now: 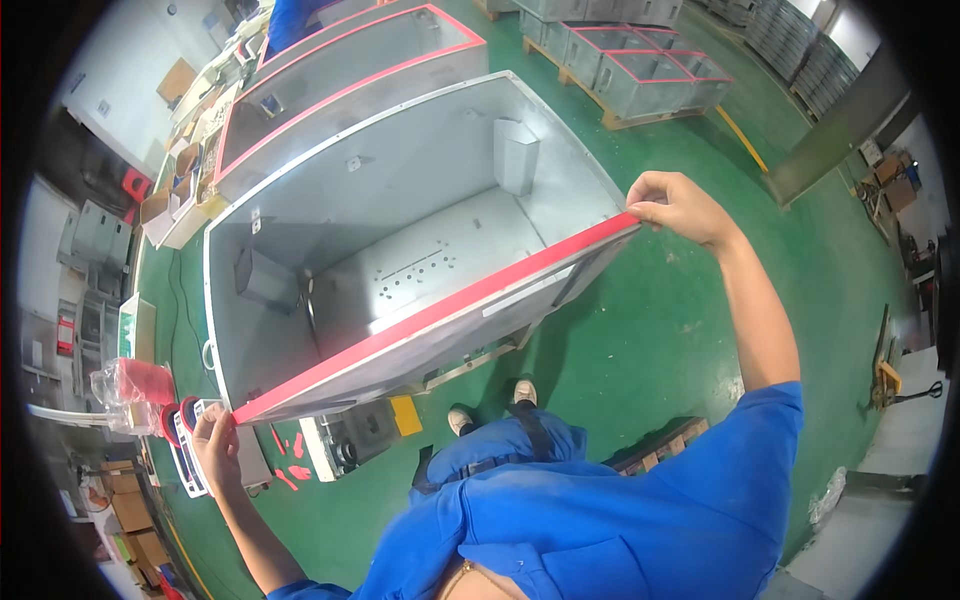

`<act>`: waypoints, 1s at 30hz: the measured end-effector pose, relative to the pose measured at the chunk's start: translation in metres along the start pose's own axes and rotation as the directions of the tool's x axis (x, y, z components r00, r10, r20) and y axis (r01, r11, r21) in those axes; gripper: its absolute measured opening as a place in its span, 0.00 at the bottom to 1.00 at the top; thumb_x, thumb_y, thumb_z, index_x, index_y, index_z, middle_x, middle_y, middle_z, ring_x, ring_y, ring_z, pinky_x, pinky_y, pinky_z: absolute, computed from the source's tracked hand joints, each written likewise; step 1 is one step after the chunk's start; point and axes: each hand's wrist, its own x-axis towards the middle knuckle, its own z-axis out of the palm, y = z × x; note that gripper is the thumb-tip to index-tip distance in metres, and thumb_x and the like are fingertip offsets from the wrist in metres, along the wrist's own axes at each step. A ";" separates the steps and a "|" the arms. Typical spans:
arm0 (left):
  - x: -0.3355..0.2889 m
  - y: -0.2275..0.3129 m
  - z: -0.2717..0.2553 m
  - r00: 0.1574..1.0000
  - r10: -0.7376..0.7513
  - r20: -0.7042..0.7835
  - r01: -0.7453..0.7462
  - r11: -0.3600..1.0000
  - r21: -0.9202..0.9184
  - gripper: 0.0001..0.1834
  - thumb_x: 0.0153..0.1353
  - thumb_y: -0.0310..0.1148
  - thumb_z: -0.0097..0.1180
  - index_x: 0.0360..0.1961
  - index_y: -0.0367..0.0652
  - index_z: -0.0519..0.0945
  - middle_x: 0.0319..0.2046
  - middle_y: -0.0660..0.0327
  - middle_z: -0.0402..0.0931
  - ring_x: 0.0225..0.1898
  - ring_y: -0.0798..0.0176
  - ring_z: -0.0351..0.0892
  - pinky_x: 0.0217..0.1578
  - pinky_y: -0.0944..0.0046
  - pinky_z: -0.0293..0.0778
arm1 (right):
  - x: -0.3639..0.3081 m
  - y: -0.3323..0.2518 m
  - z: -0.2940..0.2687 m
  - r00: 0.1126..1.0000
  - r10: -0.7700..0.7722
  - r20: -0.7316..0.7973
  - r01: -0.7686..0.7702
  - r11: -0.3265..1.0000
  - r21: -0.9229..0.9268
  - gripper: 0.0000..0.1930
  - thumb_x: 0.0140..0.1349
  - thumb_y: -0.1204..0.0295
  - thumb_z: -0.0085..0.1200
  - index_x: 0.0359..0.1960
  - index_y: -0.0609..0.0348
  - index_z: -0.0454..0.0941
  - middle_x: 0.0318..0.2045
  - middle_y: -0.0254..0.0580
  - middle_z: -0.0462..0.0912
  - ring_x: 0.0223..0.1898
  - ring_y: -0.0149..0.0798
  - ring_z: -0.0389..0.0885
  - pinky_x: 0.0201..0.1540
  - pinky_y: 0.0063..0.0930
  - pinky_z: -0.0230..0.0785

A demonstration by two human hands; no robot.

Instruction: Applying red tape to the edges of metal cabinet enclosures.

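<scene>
A large open grey metal box [345,185] stands before me, with holes in its floor and brackets on its inner walls. Along its near rim stretches a red strip [480,297]. At the near left corner, my left hand [215,445] pinches one end of the strip. My right hand [685,207] is at the near right corner, thumb and fingers closed on the other end. The strip runs straight between them; whether it is stuck down along its whole length I cannot tell. No red shows on the box's other rims.
Behind it stands another grey box [345,90] with red-edged rims. More boxes [655,85] sit on a pallet at far right. At left are red rolls [145,382] in plastic wrap; red scraps [298,472] lie near a machine [350,437]. A pillar [840,130] rises at right.
</scene>
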 end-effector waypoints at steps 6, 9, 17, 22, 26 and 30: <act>0.000 -0.003 -0.001 1.000 0.018 0.006 -0.018 1.000 -0.003 0.04 0.53 0.28 0.55 0.29 0.41 0.73 0.17 0.71 0.67 0.11 0.83 0.55 0.10 0.82 0.45 | 0.001 0.001 -0.001 1.000 -0.001 -0.007 0.001 0.999 -0.050 0.06 0.51 0.72 0.52 0.27 0.63 0.74 0.22 0.34 0.75 0.22 0.25 0.69 0.24 0.19 0.62; 0.000 -0.002 -0.001 1.000 0.017 0.020 -0.017 1.000 -0.001 0.04 0.53 0.28 0.54 0.29 0.41 0.73 0.17 0.71 0.67 0.12 0.83 0.55 0.10 0.82 0.45 | 0.001 0.000 -0.002 1.000 0.011 -0.003 -0.011 0.998 -0.066 0.07 0.50 0.72 0.52 0.26 0.63 0.74 0.22 0.34 0.75 0.22 0.25 0.69 0.24 0.19 0.62; -0.001 0.000 0.000 0.998 0.041 0.054 -0.041 0.999 -0.001 0.03 0.54 0.27 0.54 0.28 0.40 0.73 0.17 0.72 0.66 0.12 0.83 0.54 0.10 0.82 0.44 | 0.003 -0.004 -0.004 0.999 0.020 0.033 -0.016 0.992 -0.126 0.07 0.47 0.73 0.53 0.25 0.64 0.75 0.22 0.36 0.76 0.23 0.27 0.71 0.25 0.21 0.63; -0.002 0.000 0.002 0.998 0.047 0.051 -0.047 0.999 -0.014 0.03 0.54 0.27 0.53 0.28 0.40 0.73 0.17 0.72 0.66 0.11 0.83 0.53 0.10 0.82 0.43 | 0.004 -0.001 -0.004 1.000 0.003 0.015 -0.001 0.990 -0.140 0.07 0.47 0.72 0.53 0.24 0.64 0.76 0.21 0.36 0.76 0.23 0.27 0.71 0.25 0.21 0.63; -0.001 -0.005 -0.002 0.998 0.047 0.035 -0.047 0.999 -0.013 0.03 0.54 0.27 0.53 0.28 0.40 0.73 0.17 0.72 0.66 0.11 0.83 0.53 0.10 0.82 0.43 | 0.004 -0.001 -0.005 0.999 0.026 0.022 -0.023 0.993 -0.116 0.07 0.46 0.72 0.54 0.24 0.64 0.76 0.21 0.36 0.76 0.23 0.27 0.71 0.25 0.21 0.63; -0.002 -0.001 0.002 0.998 0.043 0.035 -0.042 0.999 -0.002 0.03 0.54 0.27 0.53 0.28 0.40 0.73 0.17 0.72 0.66 0.11 0.83 0.53 0.10 0.82 0.43 | 0.004 -0.002 -0.004 1.000 0.025 0.012 -0.023 0.992 -0.122 0.07 0.46 0.72 0.54 0.24 0.64 0.76 0.20 0.35 0.76 0.22 0.27 0.71 0.25 0.21 0.63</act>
